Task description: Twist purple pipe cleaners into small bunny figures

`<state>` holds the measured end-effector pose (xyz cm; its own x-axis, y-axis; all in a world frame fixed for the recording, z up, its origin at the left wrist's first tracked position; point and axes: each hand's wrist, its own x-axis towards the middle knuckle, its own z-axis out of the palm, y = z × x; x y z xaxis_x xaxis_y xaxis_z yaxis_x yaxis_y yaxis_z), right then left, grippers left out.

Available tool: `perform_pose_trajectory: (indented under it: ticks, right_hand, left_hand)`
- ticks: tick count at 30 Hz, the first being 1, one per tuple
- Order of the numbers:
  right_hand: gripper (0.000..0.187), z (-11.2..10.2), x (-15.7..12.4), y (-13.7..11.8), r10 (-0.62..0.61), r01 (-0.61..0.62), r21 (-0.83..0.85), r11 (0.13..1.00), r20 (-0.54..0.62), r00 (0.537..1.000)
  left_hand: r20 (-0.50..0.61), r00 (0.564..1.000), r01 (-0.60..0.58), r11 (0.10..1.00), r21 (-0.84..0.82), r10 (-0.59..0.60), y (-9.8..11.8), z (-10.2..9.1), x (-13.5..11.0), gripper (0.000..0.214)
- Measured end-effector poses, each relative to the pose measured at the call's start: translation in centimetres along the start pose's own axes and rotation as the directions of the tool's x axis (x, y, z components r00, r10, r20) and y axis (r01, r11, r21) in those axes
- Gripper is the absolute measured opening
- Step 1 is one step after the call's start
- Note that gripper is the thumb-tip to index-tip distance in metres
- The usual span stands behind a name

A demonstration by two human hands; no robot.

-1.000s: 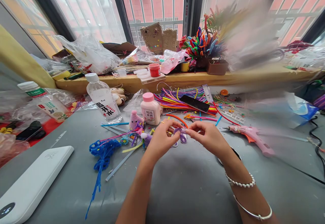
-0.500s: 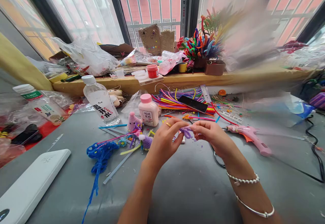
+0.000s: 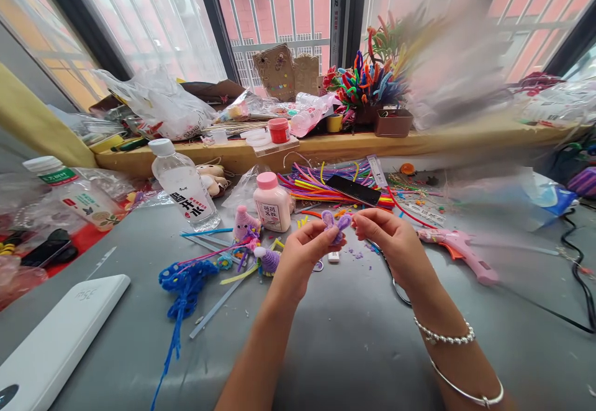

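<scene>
My left hand (image 3: 313, 252) pinches a fuzzy purple pipe cleaner piece (image 3: 336, 225) between thumb and fingers. Two loops stand up from it like rabbit ears. Just right of it, apart from the loops, is my right hand (image 3: 388, 237), its thumb and fingertips pressed together; whatever lies between them is too small to make out. Purple fluff bits (image 3: 357, 254) are scattered on the grey table beneath, near a small white block (image 3: 333, 257). A pair of scissors (image 3: 399, 292) lies partly hidden under my right hand.
A pink glue gun (image 3: 460, 251) rests at the right, its cord trailing. Left stand a pink-capped bottle (image 3: 272, 206), crocheted figures (image 3: 246, 225), blue yarn (image 3: 186, 287) and a water bottle (image 3: 186, 190). Behind lie coloured pipe cleaners (image 3: 307, 184) and a black phone (image 3: 354, 190).
My right hand has parted slightly from the purple piece. My left hand has turned and moved a little right, so two upright loops now show.
</scene>
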<state>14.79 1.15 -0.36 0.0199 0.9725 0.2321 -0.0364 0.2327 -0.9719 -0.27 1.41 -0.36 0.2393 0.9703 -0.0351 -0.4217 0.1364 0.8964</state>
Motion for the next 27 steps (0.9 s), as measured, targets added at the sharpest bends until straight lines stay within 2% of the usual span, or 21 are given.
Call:
perform_pose_trajectory:
  ticks: [4,8,13,17,19,23,24,25,27]
  right_hand:
    - [0.022,0.2,-0.1,-0.3,0.003,-0.002,-0.056,0.998,0.018,1.0]
    - [0.022,0.4,-0.4,-0.6,-0.023,0.021,-0.134,0.991,-0.015,1.0]
    - [0.012,0.7,-0.5,-0.4,-0.154,0.152,-0.236,0.96,0.01,0.988]
    - [0.01,1.0,-0.5,-0.4,-0.228,0.215,-0.343,0.915,0.001,0.974]
    - [0.009,1.2,-0.6,-0.3,-0.244,0.225,-0.375,0.899,-0.002,0.97]
    - [0.012,1.6,-0.7,-0.1,-0.306,0.276,-0.46,0.844,0.011,0.952]
    - [0.012,1.6,-0.7,0.0,-0.317,0.287,-0.478,0.83,0.017,0.948]
    - [0.013,1.7,-0.7,0.0,-0.322,0.292,-0.491,0.821,0.023,0.946]
    - [0.014,1.7,-0.8,0.0,-0.316,0.289,-0.497,0.818,0.03,0.948]
  left_hand:
    - [0.01,1.0,0.023,1.0,0.004,-0.023,0.0,0.3,-0.1,0.017]
    - [0.007,1.0,-0.001,0.996,0.084,0.0,-0.2,0.5,-0.2,0.019]
    - [-0.04,0.992,-0.107,0.972,0.21,0.118,-0.5,0.6,0.0,0.023]
    - [-0.024,0.985,-0.155,0.934,0.322,0.172,-0.7,0.4,0.1,0.018]
    - [-0.01,0.977,-0.189,0.891,0.414,0.211,-0.7,0.3,0.0,0.016]
    - [0.003,0.924,-0.291,0.696,0.657,0.383,-0.7,0.2,-0.1,0.01]
    - [0.001,0.918,-0.291,0.674,0.679,0.396,-0.7,0.2,-0.1,0.009]
    - [-0.002,0.922,-0.283,0.68,0.677,0.386,-0.7,0.1,-0.1,0.008]
    - [-0.006,0.948,-0.246,0.748,0.617,0.317,-0.7,-0.1,0.0,0.011]
